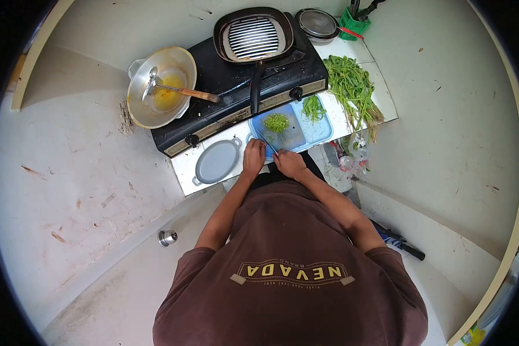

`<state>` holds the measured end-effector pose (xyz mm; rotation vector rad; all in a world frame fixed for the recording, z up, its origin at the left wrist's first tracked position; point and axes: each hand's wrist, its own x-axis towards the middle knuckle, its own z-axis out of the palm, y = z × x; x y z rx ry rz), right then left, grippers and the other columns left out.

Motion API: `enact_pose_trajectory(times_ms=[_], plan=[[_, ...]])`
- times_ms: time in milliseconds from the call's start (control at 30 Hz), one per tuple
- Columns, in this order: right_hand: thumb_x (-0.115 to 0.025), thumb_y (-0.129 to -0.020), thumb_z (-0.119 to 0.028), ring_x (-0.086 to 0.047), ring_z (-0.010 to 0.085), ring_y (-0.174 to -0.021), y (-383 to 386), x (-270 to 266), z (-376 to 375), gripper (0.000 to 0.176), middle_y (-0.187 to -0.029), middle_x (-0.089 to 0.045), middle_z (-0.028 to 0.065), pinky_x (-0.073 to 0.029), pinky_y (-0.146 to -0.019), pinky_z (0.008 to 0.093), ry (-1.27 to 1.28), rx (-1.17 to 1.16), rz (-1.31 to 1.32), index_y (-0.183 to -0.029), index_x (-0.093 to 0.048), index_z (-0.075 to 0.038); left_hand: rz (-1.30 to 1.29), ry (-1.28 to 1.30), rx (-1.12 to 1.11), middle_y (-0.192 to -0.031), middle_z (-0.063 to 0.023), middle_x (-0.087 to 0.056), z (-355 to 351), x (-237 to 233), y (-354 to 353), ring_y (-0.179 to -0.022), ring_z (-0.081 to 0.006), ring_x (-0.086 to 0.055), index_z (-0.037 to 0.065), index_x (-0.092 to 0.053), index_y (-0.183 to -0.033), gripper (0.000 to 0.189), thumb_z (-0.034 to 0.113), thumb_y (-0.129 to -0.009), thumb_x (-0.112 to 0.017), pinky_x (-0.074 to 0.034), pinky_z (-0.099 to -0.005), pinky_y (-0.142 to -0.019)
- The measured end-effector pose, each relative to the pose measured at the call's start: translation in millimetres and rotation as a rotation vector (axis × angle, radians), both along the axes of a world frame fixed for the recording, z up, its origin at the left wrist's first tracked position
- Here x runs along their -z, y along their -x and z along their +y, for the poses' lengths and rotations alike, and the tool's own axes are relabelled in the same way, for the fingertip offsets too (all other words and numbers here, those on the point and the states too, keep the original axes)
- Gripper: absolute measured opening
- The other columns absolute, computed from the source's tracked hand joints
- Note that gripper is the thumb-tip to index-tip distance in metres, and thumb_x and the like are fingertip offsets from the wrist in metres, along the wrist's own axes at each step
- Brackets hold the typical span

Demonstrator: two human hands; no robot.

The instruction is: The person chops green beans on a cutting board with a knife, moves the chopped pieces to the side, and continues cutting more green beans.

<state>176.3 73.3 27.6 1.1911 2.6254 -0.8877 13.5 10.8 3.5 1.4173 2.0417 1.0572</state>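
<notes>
A blue cutting board (pixel 319 130) lies along the counter's front edge, with a heap of finely chopped greens (pixel 276 122) on its darker part and some longer green pieces (pixel 313 108) at its right. My right hand (pixel 291 164) is closed at the near end of a thin knife (pixel 266 140), whose blade slants up and left over the board. Beside the blade, at the board's near left corner, my left hand (pixel 254 157) has its fingers curled together; anything they hold is too small to tell.
Behind the board stands a black stove (pixel 225 86) with a grill pan (pixel 254 36), its handle reaching toward the board. A pot with a ladle (pixel 163 86) is left, a grey oval plate (pixel 217 161) nearer. Leafy greens (pixel 352 86) lie right, a lidded pan (pixel 318 24) behind.
</notes>
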Motion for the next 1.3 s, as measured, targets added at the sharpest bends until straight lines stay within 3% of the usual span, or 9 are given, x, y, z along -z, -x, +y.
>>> enact_pose_trajectory(times_ms=[467, 767, 967, 1067, 1300], plan=[[-0.047, -0.105, -0.039, -0.071, 0.0441, -0.073, -4.2, 3.8, -2.0, 0.047, -0.075, -0.070, 0.0263, -0.058, -0.069, 0.0532, -0.022, -0.020, 0.047, -0.097, -0.063, 0.004, 0.077, -0.014, 0.048, -0.093, -0.0235, -0.063, -0.6, -3.9, 1.4, -0.087, -0.0436, -0.064, -0.004, -0.066, -0.096, 0.008, 0.000, -0.089, -0.062, -0.054, -0.0500, -0.079], [-0.047, -0.105, -0.038, -0.072, 0.0432, -0.075, -2.6, 13.1, -3.1, 0.046, -0.077, -0.070, 0.0260, -0.058, -0.071, 0.0526, -0.021, -0.013, 0.037, -0.094, -0.064, 0.004, 0.097, -0.012, 0.065, -0.093, -0.0243, -0.062, -0.4, -1.2, 3.6, -0.086, -0.0445, -0.063, -0.004, -0.065, -0.096, 0.009, 0.000, -0.089, -0.062, -0.053, -0.0510, -0.077], [-0.047, -0.105, -0.036, -0.073, 0.0425, -0.085, 14.1, -2.9, 4.4, 0.045, -0.088, -0.072, 0.0262, -0.058, -0.078, 0.0524, 0.031, -0.019, -0.015, -0.096, -0.067, 0.004, 0.072, 0.003, 0.054, -0.092, -0.0241, -0.061, 0.4, -0.9, 1.9, -0.086, -0.0445, -0.062, -0.003, -0.064, -0.094, 0.007, 0.000, -0.088, -0.062, -0.052, -0.0508, -0.076], [-0.048, -0.104, -0.036, -0.072, 0.0427, -0.075, 4.5, 9.3, -0.7, 0.044, -0.078, -0.071, 0.0255, -0.059, -0.071, 0.0523, -0.036, -0.012, 0.033, -0.092, -0.064, 0.003, 0.074, 0.003, 0.054, -0.091, -0.0238, -0.061, 1.7, -3.2, 1.0, -0.085, -0.0442, -0.062, -0.003, -0.064, -0.094, 0.008, 0.001, -0.087, -0.064, -0.052, -0.0504, -0.076], [-0.046, -0.105, -0.038, -0.072, 0.0429, -0.080, -15.7, -0.9, -2.6, 0.047, -0.084, -0.072, 0.0255, -0.058, -0.076, 0.0529, 0.041, 0.003, -0.030, -0.096, -0.067, 0.003, 0.049, 0.019, 0.030, -0.091, -0.0220, -0.060, 1.6, -2.5, -1.1, -0.086, -0.0432, -0.062, -0.002, -0.063, -0.094, 0.009, 0.002, -0.087, -0.065, -0.052, -0.0493, -0.077]])
